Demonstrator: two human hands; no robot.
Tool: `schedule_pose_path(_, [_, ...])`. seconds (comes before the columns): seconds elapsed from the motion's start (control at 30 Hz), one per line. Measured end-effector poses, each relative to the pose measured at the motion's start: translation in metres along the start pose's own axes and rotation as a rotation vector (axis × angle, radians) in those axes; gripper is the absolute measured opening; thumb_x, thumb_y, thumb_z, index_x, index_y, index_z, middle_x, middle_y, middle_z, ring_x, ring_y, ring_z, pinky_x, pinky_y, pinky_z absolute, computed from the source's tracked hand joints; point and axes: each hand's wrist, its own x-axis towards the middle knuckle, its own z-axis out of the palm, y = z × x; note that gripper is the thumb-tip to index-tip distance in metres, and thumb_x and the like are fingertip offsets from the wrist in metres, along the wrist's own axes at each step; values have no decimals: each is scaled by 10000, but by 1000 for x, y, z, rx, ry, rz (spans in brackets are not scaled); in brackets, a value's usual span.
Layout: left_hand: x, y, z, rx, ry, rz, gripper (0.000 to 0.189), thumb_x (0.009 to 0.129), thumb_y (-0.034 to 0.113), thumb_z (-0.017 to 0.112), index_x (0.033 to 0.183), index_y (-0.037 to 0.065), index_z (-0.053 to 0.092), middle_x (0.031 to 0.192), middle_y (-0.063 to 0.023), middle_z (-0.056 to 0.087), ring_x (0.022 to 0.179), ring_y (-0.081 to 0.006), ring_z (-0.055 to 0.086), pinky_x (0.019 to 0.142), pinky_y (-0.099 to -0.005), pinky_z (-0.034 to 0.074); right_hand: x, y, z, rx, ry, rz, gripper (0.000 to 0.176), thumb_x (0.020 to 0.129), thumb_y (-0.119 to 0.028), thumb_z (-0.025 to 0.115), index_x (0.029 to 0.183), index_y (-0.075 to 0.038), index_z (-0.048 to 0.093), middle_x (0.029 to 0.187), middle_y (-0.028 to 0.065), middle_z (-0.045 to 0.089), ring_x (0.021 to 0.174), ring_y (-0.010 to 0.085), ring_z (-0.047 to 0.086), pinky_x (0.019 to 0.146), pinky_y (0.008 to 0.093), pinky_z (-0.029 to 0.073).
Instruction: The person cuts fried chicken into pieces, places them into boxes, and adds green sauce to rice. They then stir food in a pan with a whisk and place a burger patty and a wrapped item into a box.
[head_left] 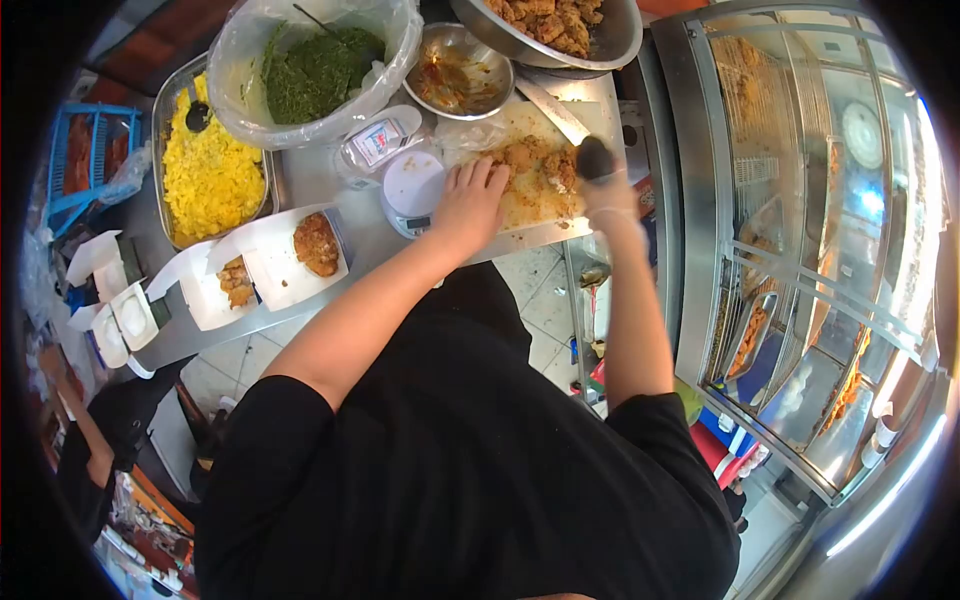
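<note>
My left hand [474, 205] lies at the left end of the cutting board [540, 207], fingers bent over and pressed against pieces of fried chicken [518, 155]. Beside those pieces, my right hand [611, 200] is smeared by motion and closed at the dark handle of a knife [560, 112]. The wide blade slants up and left over the board's far right part. Crumbs and brown stains cover the board. Left of my left hand stands a round white kitchen scale [413, 183], with a clear plastic container [372, 146] behind it.
Behind the board stand a stained metal bowl [460, 100] and a large bowl [628, 35] of fried chicken. A bag-lined tub [235, 105] of greens, a tray [268, 205] of yellow food and open boxes [285, 290] are leftward. A glass cabinet [690, 200] borders the right. Another person's arm [85, 420] shows far left.
</note>
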Motion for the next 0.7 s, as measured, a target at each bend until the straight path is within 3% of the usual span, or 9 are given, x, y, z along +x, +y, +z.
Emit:
schedule_pose_path(0.03, [3, -2, 3, 4, 6, 7, 560, 797, 115, 691, 1324, 32, 523, 1225, -172, 553, 1162, -347, 528, 1019, -476, 410, 18, 30, 44, -198, 137, -315, 849, 797, -291, 767, 1530, -196, 350, 1095, 277, 689, 1049, 441, 670, 899, 497, 535])
schedule_pose_path(0.1, [3, -6, 4, -62, -167, -55, 562, 818, 119, 698, 1330, 32, 484, 1220, -185, 533, 1186, -367, 516, 1033, -482, 389, 13, 29, 52, -201, 110, -318, 844, 775, -271, 800, 1509, -172, 394, 1082, 236, 703, 872, 379, 726, 762, 449, 582])
schedule_pose_path(0.17, [2, -6, -5, -50, -182, -77, 523, 819, 118, 700, 1292, 31, 492, 1193, -182, 546, 1154, -365, 535, 998, -480, 399, -6, -31, -28, 41, -338, 118, 865, 757, -231, 827, 1508, -178, 402, 1030, 176, 716, 662, 272, 710, 586, 377, 575])
schedule_pose_path(0.23, [3, -8, -8, -44, -199, -110, 485, 821, 116, 702, 1253, 31, 501, 1167, -178, 559, 1122, -363, 555, 964, -479, 410, -5, -30, -53, 161, -291, 31, 833, 773, -191, 815, 1500, -194, 410, 965, 136, 715, 525, 171, 634, 459, 315, 507])
schedule_pose_path(0.33, [-11, -12, -3, -42, -221, -256, 385, 822, 118, 709, 1152, 39, 527, 1088, -165, 594, 1045, -354, 591, 906, -482, 413, -35, -49, -73, 301, -293, 26, 804, 790, -169, 791, 1498, -183, 411, 964, 151, 715, 632, 207, 675, 573, 340, 553])
schedule_pose_path(0.4, [-12, -15, -5, -40, -154, -269, 341, 822, 126, 715, 1106, 46, 544, 1019, -150, 620, 1012, -340, 609, 896, -482, 410, -43, -61, -50, 196, -5, -180, 761, 816, -174, 754, 1494, -174, 409, 1017, 200, 718, 853, 300, 723, 767, 397, 570])
schedule_pose_path(0.43, [-13, -16, -7, -32, -153, -280, 341, 822, 126, 715, 1106, 46, 544, 1019, -150, 620, 1012, -340, 609, 896, -482, 410, -57, -82, -39, 50, -9, -162, 750, 827, -186, 721, 1504, -172, 397, 1095, 258, 698, 1062, 390, 682, 929, 450, 521])
schedule_pose_path(0.5, [-15, -18, -10, -66, -162, -281, 348, 821, 118, 716, 1127, 54, 562, 1020, -144, 632, 1032, -331, 608, 893, -471, 408, -30, -64, 36, -297, -223, -221, 775, 819, -206, 711, 1520, -182, 381, 1154, 290, 671, 1095, 424, 658, 939, 472, 513])
schedule_pose_path(0.7, [-36, -31, -37, -130, 3, -261, 427, 807, 67, 720, 1209, 75, 578, 1065, -123, 654, 1013, -320, 624, 879, -460, 409, -27, -74, -1, -152, -323, -189, 759, 828, -153, 657, 1529, -200, 370, 1146, 295, 671, 1105, 430, 650, 950, 457, 508])
